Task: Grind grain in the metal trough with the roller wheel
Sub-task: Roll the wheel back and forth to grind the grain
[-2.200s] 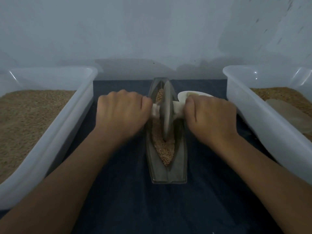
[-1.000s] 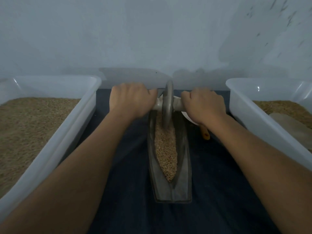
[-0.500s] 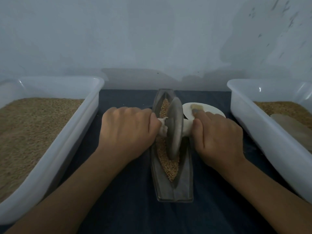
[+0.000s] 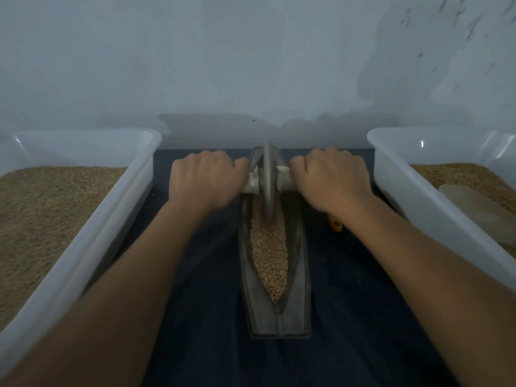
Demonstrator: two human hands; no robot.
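Head view: my left hand (image 4: 205, 181) and right hand (image 4: 332, 178) curl tightly around the pale, smooth axle (image 4: 283, 182) either side of the thin grey metal roller wheel (image 4: 268, 180). That disc stands upright at the far end of the boat-shaped metal trough (image 4: 300, 280), biting into coarse tan grain (image 4: 269, 258) heaped along the trough's groove. Translucent plastic tubs (image 4: 92, 236) of granular meal flank the trough on dark cloth (image 4: 201, 317).
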